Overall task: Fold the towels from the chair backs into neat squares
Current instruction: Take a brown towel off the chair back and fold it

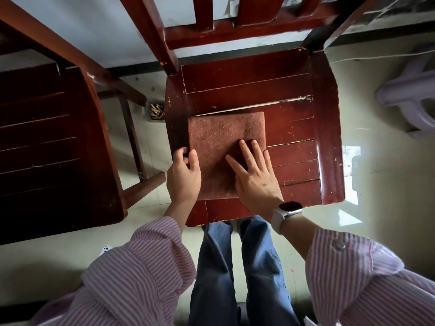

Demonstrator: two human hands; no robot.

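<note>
A rust-brown terry-cloth towel point(219, 149), already folded into a thick, nearly square pad, lies on the slatted seat of a dark red wooden chair point(301, 128), directly under both hands. The right hand point(255, 175) lies flat on the towel's near right quarter, fingers spread and pressing down, a white-strapped smartwatch point(286, 211) on its wrist. The left hand point(184, 172) is curled at the towel's left edge, thumb and fingers closing on that border as if pinching or tucking the layers; whether it truly grips cloth or only nudges it I cannot tell.

The towel looks soft and limp, light, with a napped surface that clings to itself and to skin rather than sliding. Stacked layers give it some body, but it would sag and open if lifted by one corner. The lacquered seat beneath is smooth, so the pad may skid when pushed from the side; the flat palm on top guards against that. The best hold, in my judgement, is along the folded edges, both hands pinching all layers together at opposite sides, or one hand slid underneath.

A second dark wooden chair point(47, 142) stands to the left of the left hand, its seat bare.
</note>
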